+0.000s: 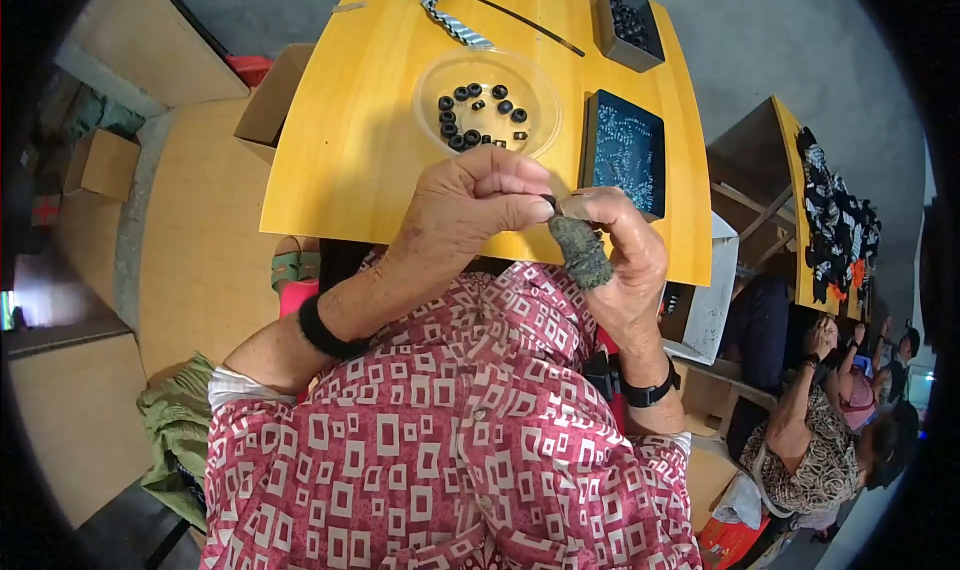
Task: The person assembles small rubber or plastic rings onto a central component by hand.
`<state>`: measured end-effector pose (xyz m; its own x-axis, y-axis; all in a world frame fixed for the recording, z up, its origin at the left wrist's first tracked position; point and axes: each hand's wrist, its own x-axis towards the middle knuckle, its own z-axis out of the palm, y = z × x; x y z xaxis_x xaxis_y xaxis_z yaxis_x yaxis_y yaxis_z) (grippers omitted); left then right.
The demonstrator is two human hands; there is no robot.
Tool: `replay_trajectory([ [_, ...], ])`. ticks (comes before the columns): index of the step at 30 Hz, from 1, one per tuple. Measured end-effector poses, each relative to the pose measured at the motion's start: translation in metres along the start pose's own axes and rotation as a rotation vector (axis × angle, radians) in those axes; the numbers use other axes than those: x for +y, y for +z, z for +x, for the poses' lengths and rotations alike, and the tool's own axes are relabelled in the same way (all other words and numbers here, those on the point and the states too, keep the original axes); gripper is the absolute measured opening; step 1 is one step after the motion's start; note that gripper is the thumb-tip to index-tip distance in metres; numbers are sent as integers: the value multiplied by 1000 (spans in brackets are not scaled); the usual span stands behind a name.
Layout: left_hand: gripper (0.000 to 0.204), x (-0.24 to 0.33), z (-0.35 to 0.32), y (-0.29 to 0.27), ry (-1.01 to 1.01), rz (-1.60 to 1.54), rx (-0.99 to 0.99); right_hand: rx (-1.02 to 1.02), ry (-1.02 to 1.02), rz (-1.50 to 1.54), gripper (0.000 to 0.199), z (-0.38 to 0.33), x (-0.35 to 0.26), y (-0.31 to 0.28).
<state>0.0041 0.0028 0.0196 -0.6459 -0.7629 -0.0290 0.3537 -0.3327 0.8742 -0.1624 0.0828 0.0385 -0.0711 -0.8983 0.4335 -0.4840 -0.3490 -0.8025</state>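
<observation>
Two bare hands meet above the near edge of a yellow table (350,160) in the head view. The left hand (470,210) is curled, its fingertips pinched tight on a tiny dark part (549,202) that is mostly hidden between them; what the part is cannot be told. The right hand (622,255) closes in from the other side, thumb and forefinger narrow and touching the same spot, and one of its fingers wears a dark, worn finger cot (580,252) that points down toward the lap. Each wrist carries a black band.

Just beyond the hands, on the table, stands a clear round dish (432,120) holding a loose cluster of small black rings (475,115). To the right of the dish, just behind the right hand, lies a black tray (625,150) filled with small pale pieces. Farther back, near the far right corner, sits a grey box (612,30) holding more dark rings. A thin black rod (520,18) with a striped strip beside it lies across the far side of the table.

Below the hands spreads the person's red garment with white squares. At the lower right, other people sit near another yellow table piled with dark pieces.
</observation>
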Motion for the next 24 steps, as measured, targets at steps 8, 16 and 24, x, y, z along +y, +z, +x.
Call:
replay_trajectory([
  [8,20,-2,1,-5,-135,-61,19,32,-144,-173,22,2,0,6],
  [16,16,2,2,-6,-55,-24,-83,65,-8,10,20,-2,0,2],
  [24,16,5,3,-8,10,36,-171,59,396,590,15,-1,3,0],
])
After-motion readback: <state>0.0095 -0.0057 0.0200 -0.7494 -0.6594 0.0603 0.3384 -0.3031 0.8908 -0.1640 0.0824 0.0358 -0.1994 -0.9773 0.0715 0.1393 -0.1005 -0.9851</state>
